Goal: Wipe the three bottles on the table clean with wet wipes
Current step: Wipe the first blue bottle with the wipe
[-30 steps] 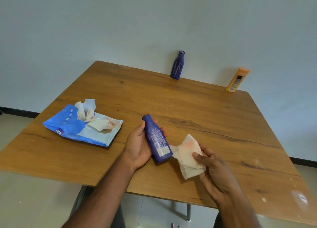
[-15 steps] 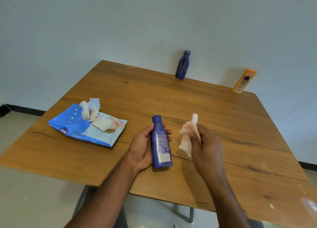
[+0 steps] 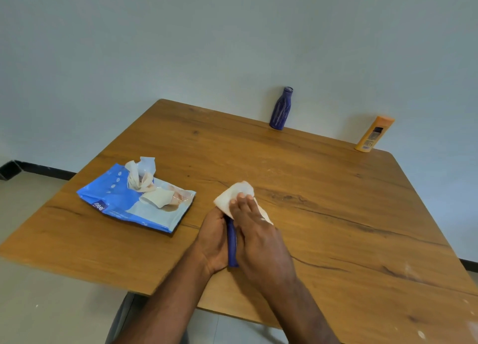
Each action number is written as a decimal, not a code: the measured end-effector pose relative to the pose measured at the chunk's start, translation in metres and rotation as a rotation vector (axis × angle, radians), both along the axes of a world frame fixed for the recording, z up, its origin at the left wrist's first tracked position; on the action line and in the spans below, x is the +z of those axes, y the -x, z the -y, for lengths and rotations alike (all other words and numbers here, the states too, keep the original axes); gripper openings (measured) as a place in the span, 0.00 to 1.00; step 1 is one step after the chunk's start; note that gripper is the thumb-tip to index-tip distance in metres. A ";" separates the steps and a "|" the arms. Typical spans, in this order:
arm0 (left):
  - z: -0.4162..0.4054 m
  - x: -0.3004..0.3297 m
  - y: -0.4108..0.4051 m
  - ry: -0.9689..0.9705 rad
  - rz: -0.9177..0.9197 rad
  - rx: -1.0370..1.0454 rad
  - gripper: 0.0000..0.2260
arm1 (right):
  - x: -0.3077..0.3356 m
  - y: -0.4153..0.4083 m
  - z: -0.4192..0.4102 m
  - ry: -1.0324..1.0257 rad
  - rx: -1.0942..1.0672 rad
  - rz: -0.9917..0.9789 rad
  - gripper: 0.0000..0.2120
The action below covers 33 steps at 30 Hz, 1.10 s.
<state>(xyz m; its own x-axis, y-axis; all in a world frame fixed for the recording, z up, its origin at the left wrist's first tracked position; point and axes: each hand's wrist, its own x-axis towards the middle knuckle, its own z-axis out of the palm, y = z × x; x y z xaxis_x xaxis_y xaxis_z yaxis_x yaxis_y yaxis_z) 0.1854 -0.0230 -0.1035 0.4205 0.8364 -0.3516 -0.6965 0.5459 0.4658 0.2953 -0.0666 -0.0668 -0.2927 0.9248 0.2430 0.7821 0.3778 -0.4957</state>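
Table (image 3: 323, 201): wooden top with dark grain streaks and pale specks at the near right corner; far edge meets a plain wall.
Wipes pack (image 3: 124, 204): blue and white soft pack, flat on the left part of the table, well left of the hands. Flap peeled open, with crumpled white wipes sticking up from the opening.
Right hand (image 3: 258, 243): laid over the blue bottle from the right, palm down, fingers straight and together, pressing the wet wipe onto the bottle's far end.
Left hand (image 3: 213, 240): cups the blue bottle from the left side and beneath; fingers mostly hidden under bottle and wipe, seemingly curled round it.
Wet wipe (image 3: 234, 197): white sheet draped over the bottle's far end, under the right fingertips; one edge trails out to the right of that hand.
Blue bottle (image 3: 232, 245): near centre of the table, between both hands; only a narrow dark blue strip shows between them. Cap end hidden beneath the wipe.
Purple bottle (image 3: 281, 109): upright at the far edge, by the wall.
Orange bottle (image 3: 374, 133): far right corner, well right of the purple one, appears tilted.
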 end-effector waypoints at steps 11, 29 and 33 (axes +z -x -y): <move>-0.005 0.008 -0.003 -0.012 -0.030 -0.055 0.19 | 0.004 -0.013 0.001 0.043 -0.145 -0.216 0.23; -0.001 0.008 -0.003 0.023 0.000 -0.055 0.18 | -0.002 -0.020 0.019 0.054 -0.090 -0.183 0.22; 0.001 0.006 0.000 0.019 0.018 -0.049 0.17 | -0.002 -0.002 0.009 0.029 0.008 -0.073 0.25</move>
<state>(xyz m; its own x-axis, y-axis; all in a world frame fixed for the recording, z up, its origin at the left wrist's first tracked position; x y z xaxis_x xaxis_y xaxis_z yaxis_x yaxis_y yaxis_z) 0.1852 -0.0236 -0.0973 0.4666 0.8080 -0.3596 -0.6770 0.5880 0.4427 0.2975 -0.0752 -0.0689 -0.2830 0.9293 0.2373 0.7404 0.3690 -0.5618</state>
